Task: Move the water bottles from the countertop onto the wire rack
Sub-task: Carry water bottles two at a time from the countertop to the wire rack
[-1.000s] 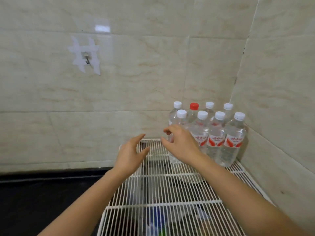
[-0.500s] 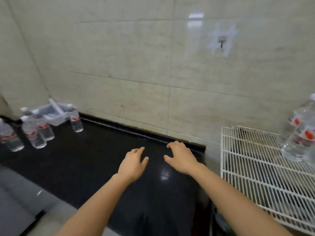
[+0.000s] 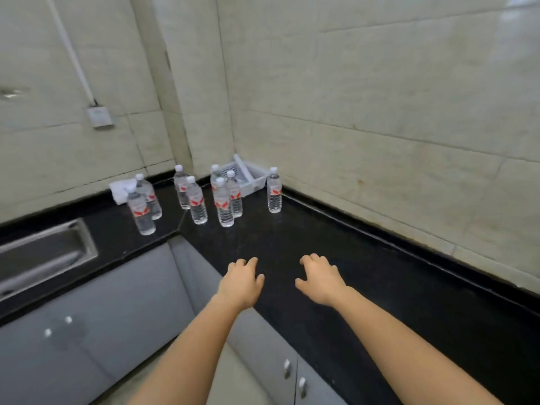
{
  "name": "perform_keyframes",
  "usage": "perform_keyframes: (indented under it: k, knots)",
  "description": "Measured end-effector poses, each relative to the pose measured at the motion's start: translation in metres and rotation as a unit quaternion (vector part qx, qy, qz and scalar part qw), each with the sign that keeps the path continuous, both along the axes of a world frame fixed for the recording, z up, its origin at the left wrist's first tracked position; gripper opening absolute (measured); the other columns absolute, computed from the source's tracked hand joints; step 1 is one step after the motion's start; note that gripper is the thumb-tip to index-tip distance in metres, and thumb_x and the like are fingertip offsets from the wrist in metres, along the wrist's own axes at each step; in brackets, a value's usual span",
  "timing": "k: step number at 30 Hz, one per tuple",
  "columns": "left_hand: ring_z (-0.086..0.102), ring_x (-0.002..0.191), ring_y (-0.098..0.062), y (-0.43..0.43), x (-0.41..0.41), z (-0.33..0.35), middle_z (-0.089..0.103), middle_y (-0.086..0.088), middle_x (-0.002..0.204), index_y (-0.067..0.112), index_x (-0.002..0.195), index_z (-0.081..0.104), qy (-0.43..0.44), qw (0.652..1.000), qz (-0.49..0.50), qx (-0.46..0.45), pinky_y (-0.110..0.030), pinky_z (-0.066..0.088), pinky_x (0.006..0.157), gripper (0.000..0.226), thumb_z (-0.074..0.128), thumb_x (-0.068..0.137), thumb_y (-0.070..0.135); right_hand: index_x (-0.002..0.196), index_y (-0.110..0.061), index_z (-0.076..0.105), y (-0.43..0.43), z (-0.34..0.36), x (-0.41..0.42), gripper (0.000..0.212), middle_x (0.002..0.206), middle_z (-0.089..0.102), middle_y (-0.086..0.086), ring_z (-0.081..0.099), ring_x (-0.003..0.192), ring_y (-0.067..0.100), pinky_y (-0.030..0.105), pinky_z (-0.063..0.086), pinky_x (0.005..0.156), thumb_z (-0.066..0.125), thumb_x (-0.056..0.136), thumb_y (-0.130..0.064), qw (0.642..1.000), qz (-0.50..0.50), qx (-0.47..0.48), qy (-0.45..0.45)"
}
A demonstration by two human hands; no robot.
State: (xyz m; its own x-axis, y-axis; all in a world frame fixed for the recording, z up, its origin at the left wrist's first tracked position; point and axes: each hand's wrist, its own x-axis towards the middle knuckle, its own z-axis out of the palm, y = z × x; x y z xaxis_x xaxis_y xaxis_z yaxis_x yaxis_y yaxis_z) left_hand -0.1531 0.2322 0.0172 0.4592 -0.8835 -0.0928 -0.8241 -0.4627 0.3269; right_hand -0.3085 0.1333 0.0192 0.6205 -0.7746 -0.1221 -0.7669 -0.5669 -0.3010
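Note:
Several clear water bottles with white caps and red labels stand upright on the black countertop (image 3: 336, 252) in the far corner: one bottle (image 3: 274, 190) alone at the right, a cluster (image 3: 225, 203) in the middle, two more (image 3: 141, 213) at the left. My left hand (image 3: 242, 280) and my right hand (image 3: 320, 277) hover over the near counter, palms down, fingers loosely apart, holding nothing, well short of the bottles. The wire rack is out of view.
A white plastic basket (image 3: 248, 178) sits in the corner behind the bottles, and a folded white cloth (image 3: 121, 190) lies at the left. A steel sink (image 3: 43, 252) is set in the left counter. Grey cabinet doors (image 3: 117, 311) run below. Tiled walls enclose the corner.
The view has swung left from the wire rack and its bottles to the countertop corner. Both empty hands have travelled along, now over the counter facing the standing bottles.

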Motion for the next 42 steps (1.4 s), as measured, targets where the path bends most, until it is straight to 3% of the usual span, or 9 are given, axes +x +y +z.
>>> perform_keyframes:
  k: [9,16,26,32,37,42]
  knots:
    - [0.035,0.131,-0.031,-0.039,0.131,-0.015,0.038,-0.012,0.144,0.015,0.145,0.027,-0.003,0.998,0.056,-0.005,-0.041,0.037,0.106,0.053,0.038,0.097,0.035,0.139,-0.013,0.039,-0.051,-0.015,0.156,0.054,0.138,0.044,0.006,0.041,0.128,0.027,0.045,0.039,0.103,0.054,0.092,-0.035,0.998,0.067,-0.009,-0.008]
    - [0.035,0.132,-0.028,-0.119,0.208,-0.028,0.037,-0.009,0.145,0.015,0.145,0.028,0.014,0.998,0.051,-0.017,-0.036,0.033,0.108,0.052,0.038,0.097,0.033,0.139,-0.013,0.038,-0.135,-0.027,0.231,0.053,0.136,0.044,0.005,0.041,0.127,0.026,0.044,0.039,0.103,0.053,0.093,-0.036,0.998,0.056,0.013,0.003]
    - [0.039,0.129,-0.021,-0.206,0.306,-0.04,0.042,-0.003,0.139,0.017,0.14,0.036,0.034,0.994,0.067,-0.08,-0.034,0.04,0.102,0.046,0.04,0.096,0.03,0.139,-0.013,0.037,-0.227,-0.031,0.332,0.052,0.137,0.044,0.006,0.041,0.127,0.027,0.045,0.039,0.103,0.052,0.093,-0.033,0.999,0.043,0.015,0.01]
    - [0.041,0.127,-0.018,-0.262,0.357,-0.037,0.041,-0.003,0.141,0.015,0.139,0.035,0.045,0.987,0.054,-0.147,-0.032,0.038,0.103,0.047,0.042,0.096,0.031,0.142,-0.014,0.033,-0.279,-0.018,0.396,0.049,0.139,0.042,0.009,0.041,0.128,0.029,0.046,0.04,0.101,0.047,0.096,-0.027,0.999,0.016,-0.023,-0.015]
    - [0.032,0.136,-0.019,-0.301,0.389,-0.035,0.028,-0.002,0.152,0.022,0.147,0.024,0.05,0.982,-0.006,-0.18,-0.033,0.034,0.107,0.056,0.042,0.096,0.034,0.148,-0.019,0.025,-0.323,-0.016,0.44,0.052,0.144,0.04,0.009,0.042,0.125,0.033,0.05,0.041,0.096,0.042,0.099,-0.027,0.998,0.013,-0.058,-0.005]
    - [0.044,0.122,-0.017,-0.321,0.399,-0.046,0.047,-0.001,0.135,0.022,0.143,0.033,0.063,0.986,-0.039,-0.149,-0.034,0.044,0.096,0.05,0.037,0.097,0.041,0.151,-0.028,0.016,-0.346,-0.025,0.47,0.054,0.146,0.039,0.007,0.042,0.128,0.031,0.05,0.041,0.097,0.038,0.102,-0.032,0.996,0.049,-0.079,0.017]
